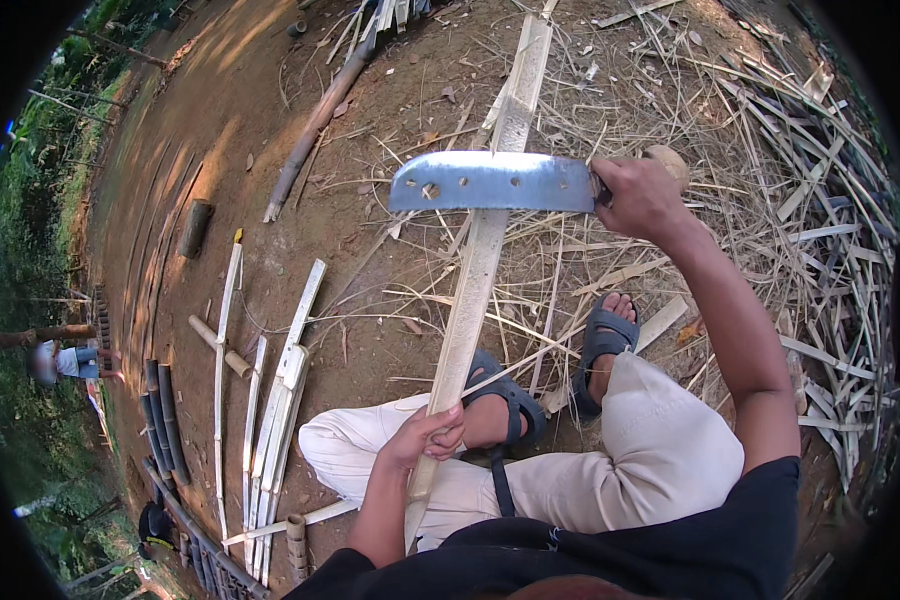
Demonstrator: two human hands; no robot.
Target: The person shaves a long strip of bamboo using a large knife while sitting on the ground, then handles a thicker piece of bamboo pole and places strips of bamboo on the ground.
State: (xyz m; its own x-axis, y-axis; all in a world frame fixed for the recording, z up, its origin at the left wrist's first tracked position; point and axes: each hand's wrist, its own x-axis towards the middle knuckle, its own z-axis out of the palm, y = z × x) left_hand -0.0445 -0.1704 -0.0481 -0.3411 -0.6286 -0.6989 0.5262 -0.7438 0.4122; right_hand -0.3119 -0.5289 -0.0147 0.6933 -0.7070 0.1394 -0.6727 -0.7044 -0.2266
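My right hand (pixel 638 197) grips the wooden handle of a broad steel chopping knife (pixel 490 182), whose blade lies crosswise over a long pale bamboo slat (pixel 482 260). My left hand (pixel 425 437) holds the near end of that slat above my knee. The slat runs away from me across the dirt towards the top of the view. My feet in dark sandals (pixel 604 345) rest on the ground beside it.
Split bamboo strips (pixel 280 400) lie in a row on the left, with a thick bamboo pole (pixel 315 125) farther off. A heap of shavings and offcuts (pixel 810 230) covers the ground on the right. Another person (pixel 65 362) stands at far left.
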